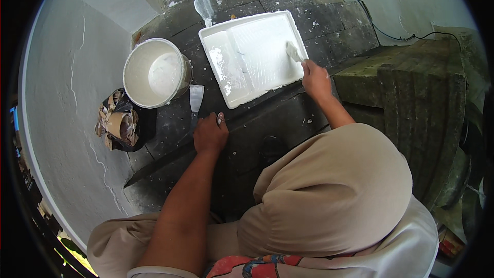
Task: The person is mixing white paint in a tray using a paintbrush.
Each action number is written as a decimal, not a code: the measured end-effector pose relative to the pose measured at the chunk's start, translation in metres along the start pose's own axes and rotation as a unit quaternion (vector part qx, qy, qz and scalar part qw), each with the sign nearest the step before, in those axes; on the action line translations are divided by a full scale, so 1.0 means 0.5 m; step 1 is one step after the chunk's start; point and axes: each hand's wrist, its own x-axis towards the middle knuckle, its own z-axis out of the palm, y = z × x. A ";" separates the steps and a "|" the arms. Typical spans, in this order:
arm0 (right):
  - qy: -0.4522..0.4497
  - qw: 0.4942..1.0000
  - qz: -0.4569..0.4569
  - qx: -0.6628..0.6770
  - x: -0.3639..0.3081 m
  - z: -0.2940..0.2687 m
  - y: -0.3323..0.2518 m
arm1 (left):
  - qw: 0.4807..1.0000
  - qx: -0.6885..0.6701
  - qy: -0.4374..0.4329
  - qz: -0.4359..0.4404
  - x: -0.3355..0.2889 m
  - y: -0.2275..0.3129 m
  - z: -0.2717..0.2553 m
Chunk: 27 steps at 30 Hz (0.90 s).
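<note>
My right hand (316,80) is closed round the handle of a small paintbrush (293,51). The brush's whitened head rests on the right part of a white paint tray (250,17), where white paint coats the ribbed slope. My left hand (210,133) is down by the step's edge with its fingers curled in. At its fingertips lies a putty knife (196,98), its wide blade pointing away and its dark handle running up to the hand. Whether the fingers grip that handle is hidden. White smears mark the left thumb.
A white bucket (154,46) with pale residue inside stands left of the tray. Beside it sits a black plastic bag with torn brown paper (121,123). A cracked grey wall (56,87) bounds the left; mossy stone steps (411,82) rise at right. A dark cable (383,32) runs behind.
</note>
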 end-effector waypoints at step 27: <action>-0.155 0.962 -0.028 0.224 -0.036 0.073 -0.127 | 1.000 0.001 0.007 0.009 0.003 -0.017 0.016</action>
